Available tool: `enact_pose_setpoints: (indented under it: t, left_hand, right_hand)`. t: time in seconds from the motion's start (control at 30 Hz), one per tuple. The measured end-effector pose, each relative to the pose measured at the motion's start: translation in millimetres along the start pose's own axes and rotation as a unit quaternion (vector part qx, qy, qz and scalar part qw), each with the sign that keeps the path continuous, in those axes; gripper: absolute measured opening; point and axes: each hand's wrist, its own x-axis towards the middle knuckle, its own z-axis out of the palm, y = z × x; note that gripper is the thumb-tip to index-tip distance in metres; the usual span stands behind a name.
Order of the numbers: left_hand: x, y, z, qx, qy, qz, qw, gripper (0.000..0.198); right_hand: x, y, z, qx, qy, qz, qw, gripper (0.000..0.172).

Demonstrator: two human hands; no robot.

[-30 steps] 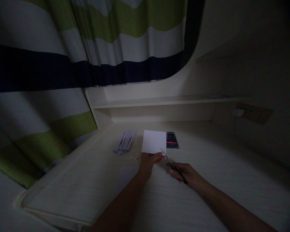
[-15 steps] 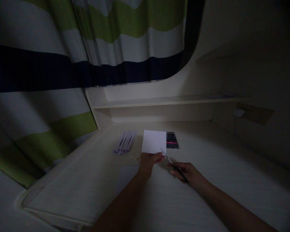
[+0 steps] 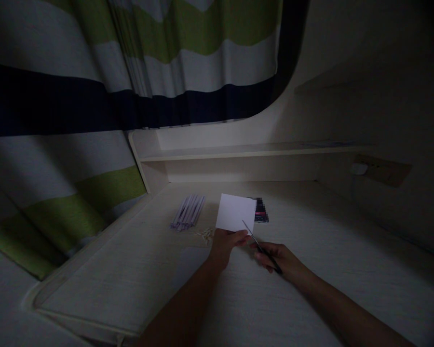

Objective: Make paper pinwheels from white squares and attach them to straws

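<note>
My left hand pinches the near edge of a white sheet of paper, thumb on top. The sheet is tilted a little clockwise above the desk. In my right hand is a pair of scissors with dark handles. Their thin blade lies over the sheet's lower right part, close to my left thumb. I cannot tell whether the blades are apart. Just left of my left hand lie several small pale pieces on the desk. Partly behind the sheet is a dark, pixelated item with a pink stripe.
A bundle of rolled paper sticks lies left of the sheet on the pale desk. Another flat sheet is partly under my left forearm. A shelf runs along the back. A plug sits in the wall socket at right.
The white sheet has shifted slightly right and turned a little clockwise with my left hand. More of the small pale pieces shows. My right hand and the scissors have barely moved.
</note>
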Motion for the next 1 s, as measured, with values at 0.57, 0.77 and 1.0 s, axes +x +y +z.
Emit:
enact_pose_setpoints:
  t: [0.57, 0.77, 1.0]
  left_hand:
    - [2.1, -4.4, -0.6, -0.015, -0.009, -0.009, 1.0, 0.028]
    - [0.7, -3.5, -0.7, -0.011, -0.018, -0.004, 1.0, 0.027]
    - [-1.9, -1.3, 0.5, -0.017, -0.036, -0.005, 0.999, 0.03]
  right_hand:
    - [-1.2, 1.9, -1.0, -0.003, 0.034, -0.003, 0.999, 0.048]
    - [-3.2, -4.8, -0.4, 0.011, 0.03, 0.007, 0.999, 0.047]
    - [-3.7, -6.6, -0.6, -0.001, 0.027, -0.002, 1.0, 0.045]
